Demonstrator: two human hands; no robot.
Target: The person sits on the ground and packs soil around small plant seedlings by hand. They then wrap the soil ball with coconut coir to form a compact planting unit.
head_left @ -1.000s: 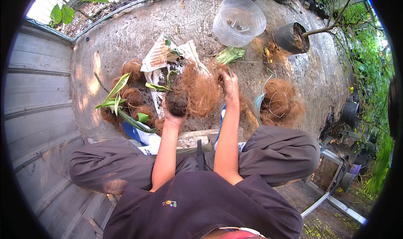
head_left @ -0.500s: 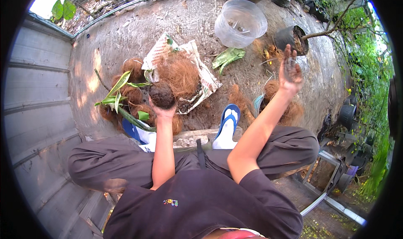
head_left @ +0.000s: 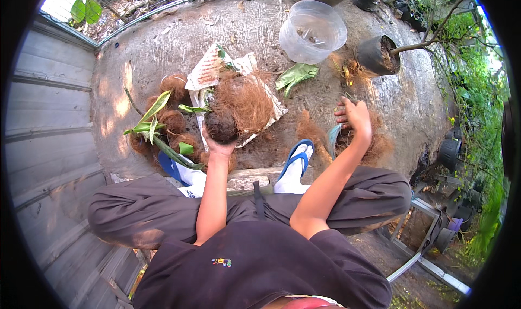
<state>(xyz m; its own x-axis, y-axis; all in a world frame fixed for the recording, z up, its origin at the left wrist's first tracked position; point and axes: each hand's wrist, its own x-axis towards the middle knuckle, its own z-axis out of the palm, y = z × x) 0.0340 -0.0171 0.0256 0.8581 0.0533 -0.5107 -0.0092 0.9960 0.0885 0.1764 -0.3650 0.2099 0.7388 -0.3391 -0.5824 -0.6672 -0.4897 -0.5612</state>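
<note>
My left hand (head_left: pixel 219 148) is cupped under a round dark soil ball (head_left: pixel 221 126), its fingers mostly hidden beneath it. A green leaf and a pale stem show at the top of the ball. Loose brown coconut fibre (head_left: pixel 247 100) lies right behind it on a torn white printed sack (head_left: pixel 204 73). On the right, my right hand (head_left: pixel 355 116) is turned back-up with its fingers apart, pointing left. It hovers over another heap of brown fibre (head_left: pixel 378 146), next to a bluish sheet-like thing (head_left: pixel 332 138).
Several fibre-wrapped balls (head_left: pixel 172 122) with leafy green plants lie at the left. Beyond stand a clear plastic tub (head_left: pixel 313 32) and a black pot (head_left: pixel 378 55) with a woody plant. A crumpled green leaf (head_left: pixel 296 77) lies between. A corrugated metal wall (head_left: pixel 51 119) borders the left.
My right hand has come down and nearer from beside the black pot, turning from palm-up to back-up. My left hand has shifted slightly right with the soil ball.
</note>
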